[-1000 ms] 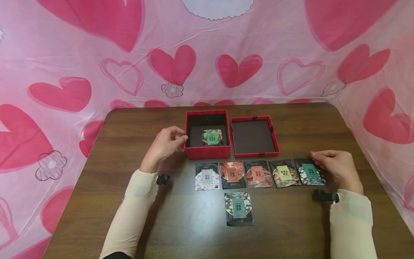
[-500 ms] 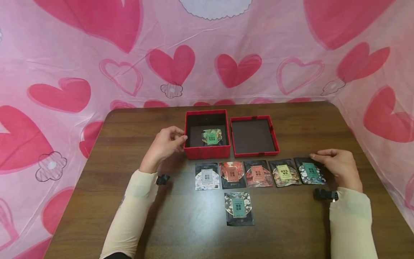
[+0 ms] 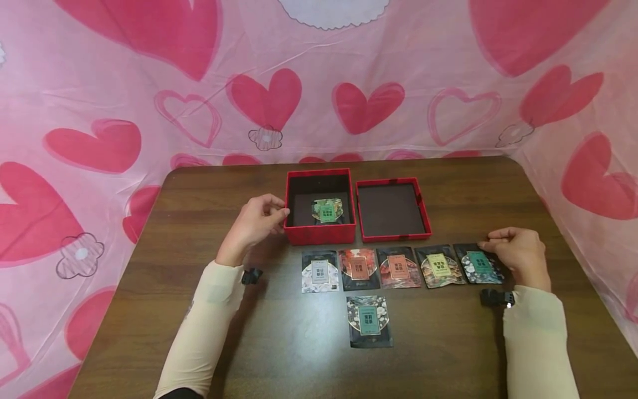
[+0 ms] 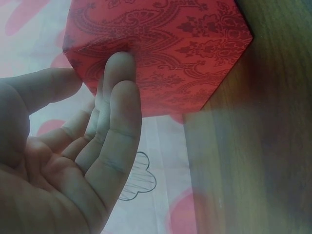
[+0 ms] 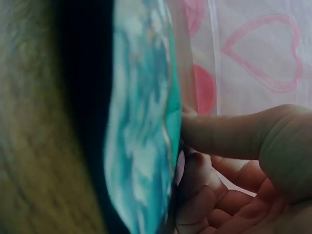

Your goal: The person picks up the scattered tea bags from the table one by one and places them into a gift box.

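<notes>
In the head view an open red box (image 3: 321,235) stands at the back of the table with a green-labelled tea packet (image 3: 327,211) inside. My left hand (image 3: 256,220) is at its left wall; in the left wrist view the extended fingers (image 4: 124,109) touch the patterned side. Thumb and fingers of my right hand (image 3: 520,254) pinch the upper right corner of a black tea packet with a teal label (image 3: 480,263), at the right end of a row. The right wrist view shows this packet (image 5: 141,117) close up, edge-on and blurred, the thumb at its edge.
The box's lid (image 3: 391,210) lies upturned right of the box. Left of the pinched packet are a yellow-labelled packet (image 3: 439,266), two red ones (image 3: 398,268) and a white one (image 3: 319,271). Another teal-labelled packet (image 3: 369,321) lies nearer the front.
My right hand has shifted slightly toward the back, its sleeve a little leftward, still pinching the packet's corner. The left hand and the box have not visibly moved.
</notes>
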Available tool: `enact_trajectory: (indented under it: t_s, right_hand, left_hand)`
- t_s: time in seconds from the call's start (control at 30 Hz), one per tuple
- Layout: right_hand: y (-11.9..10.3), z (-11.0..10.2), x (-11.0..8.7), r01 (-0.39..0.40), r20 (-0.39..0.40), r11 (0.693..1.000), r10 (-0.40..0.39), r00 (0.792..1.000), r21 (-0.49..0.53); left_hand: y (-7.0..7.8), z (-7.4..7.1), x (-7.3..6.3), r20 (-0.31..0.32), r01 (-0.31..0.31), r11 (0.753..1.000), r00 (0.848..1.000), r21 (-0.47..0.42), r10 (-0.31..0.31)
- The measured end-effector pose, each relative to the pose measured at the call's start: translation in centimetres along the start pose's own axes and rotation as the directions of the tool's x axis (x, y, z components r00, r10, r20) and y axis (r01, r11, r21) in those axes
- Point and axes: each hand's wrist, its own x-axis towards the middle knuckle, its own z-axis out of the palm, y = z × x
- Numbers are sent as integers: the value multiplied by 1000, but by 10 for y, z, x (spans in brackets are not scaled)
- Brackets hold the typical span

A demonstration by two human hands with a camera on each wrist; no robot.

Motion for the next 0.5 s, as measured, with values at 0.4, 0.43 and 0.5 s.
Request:
enact_trajectory:
  t_s: [0.4, 0.43, 0.5]
  right_hand:
    - [-1, -10, 0, 124, 61, 989, -120, 991, -74]
    - [-1, -11, 0, 136, 70, 988, -130, 989, -76]
    - [-1, -14, 2, 144, 92, 987, -137, 986, -77]
  left_hand:
    - [1, 1, 0, -4, -25, 1000, 1000, -4, 25]
    - [1, 0, 0, -1, -19, 1000, 1000, -5, 19]
    - [1, 0, -1, 2, -12, 1000, 1000, -8, 13]
